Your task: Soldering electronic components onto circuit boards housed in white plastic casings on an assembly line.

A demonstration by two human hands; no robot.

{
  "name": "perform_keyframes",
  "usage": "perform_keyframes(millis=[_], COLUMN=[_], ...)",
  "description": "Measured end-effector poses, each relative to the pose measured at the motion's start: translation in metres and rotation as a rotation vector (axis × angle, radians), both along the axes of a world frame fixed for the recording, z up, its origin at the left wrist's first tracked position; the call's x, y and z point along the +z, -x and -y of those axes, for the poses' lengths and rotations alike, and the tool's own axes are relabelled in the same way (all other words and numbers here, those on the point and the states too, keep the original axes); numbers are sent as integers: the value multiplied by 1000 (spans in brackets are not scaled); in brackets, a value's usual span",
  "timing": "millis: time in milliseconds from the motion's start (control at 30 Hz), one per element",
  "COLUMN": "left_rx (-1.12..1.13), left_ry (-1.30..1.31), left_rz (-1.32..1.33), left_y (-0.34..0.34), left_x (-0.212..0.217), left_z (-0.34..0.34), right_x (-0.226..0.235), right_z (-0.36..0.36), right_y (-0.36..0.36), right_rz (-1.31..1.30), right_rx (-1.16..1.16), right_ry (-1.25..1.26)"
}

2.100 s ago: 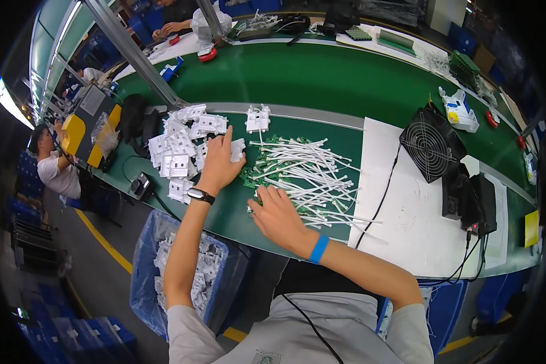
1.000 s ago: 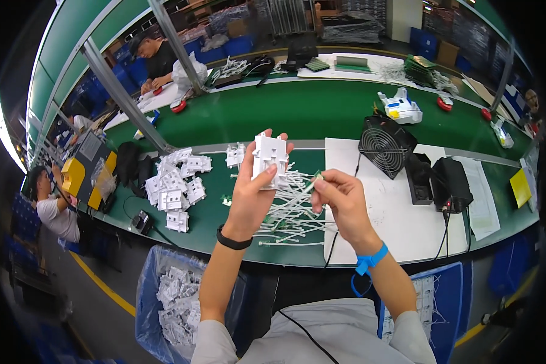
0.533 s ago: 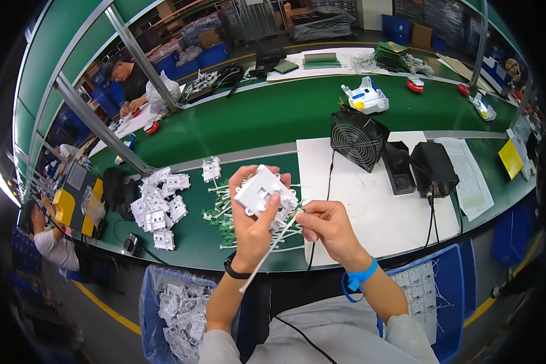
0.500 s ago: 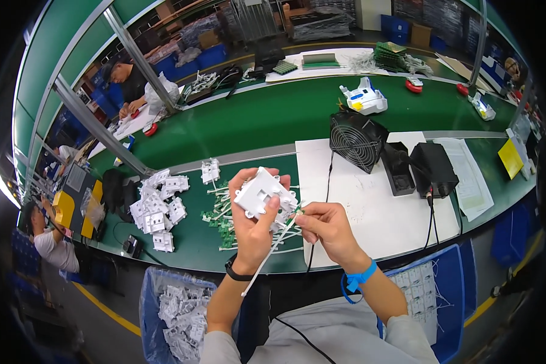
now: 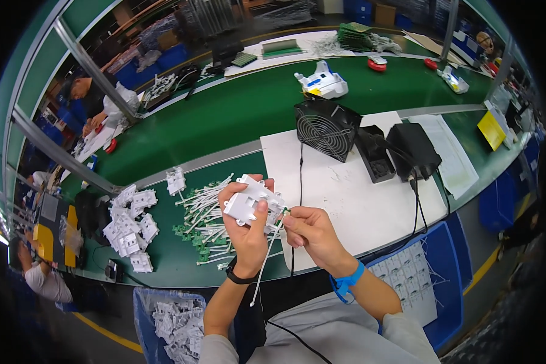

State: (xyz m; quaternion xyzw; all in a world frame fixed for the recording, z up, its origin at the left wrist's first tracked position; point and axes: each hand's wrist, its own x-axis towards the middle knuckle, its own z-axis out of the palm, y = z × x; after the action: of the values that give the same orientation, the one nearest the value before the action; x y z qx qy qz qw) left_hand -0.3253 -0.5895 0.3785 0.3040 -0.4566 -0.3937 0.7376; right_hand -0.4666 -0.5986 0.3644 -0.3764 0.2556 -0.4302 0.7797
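My left hand (image 5: 249, 233) holds a white plastic housing (image 5: 250, 203) up in front of me, thumb pressed on its face. My right hand (image 5: 309, 233) pinches the green-tipped end of a white cable (image 5: 266, 261) against the housing's right edge; the cable hangs down between my forearms. Below the hands, a pile of white cables with green connectors (image 5: 205, 218) lies on the green bench. Left of it lies a heap of white plastic housings (image 5: 130, 224).
A black fan (image 5: 324, 128) and two black boxes (image 5: 400, 151) stand on white paper (image 5: 352, 194) to the right. A blue bin of white parts (image 5: 173, 321) sits below the bench edge, another blue bin (image 5: 428, 285) at right. Other people work at far left.
My left hand picked a housing from the heap and raised it; my right hand took a cable from the pile and brought its end to the housing.
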Motion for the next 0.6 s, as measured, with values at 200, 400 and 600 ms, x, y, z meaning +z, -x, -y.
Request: perform_keyframes(millis=[200, 400, 600], left_rx=[-26, -89, -30], left_ry=[-9, -99, -150], left_rz=[-43, -133, -121], left_y=[12, 33, 72], left_x=[-6, -20, -33], left_z=[-1, -8, -20], right_x=[1, -8, -21], right_z=[-24, -45, -59], right_y=[-3, 0, 25], right_rz=[29, 50, 9], right_rx=[-222, -337, -456], right_ry=[-15, -85, -90])
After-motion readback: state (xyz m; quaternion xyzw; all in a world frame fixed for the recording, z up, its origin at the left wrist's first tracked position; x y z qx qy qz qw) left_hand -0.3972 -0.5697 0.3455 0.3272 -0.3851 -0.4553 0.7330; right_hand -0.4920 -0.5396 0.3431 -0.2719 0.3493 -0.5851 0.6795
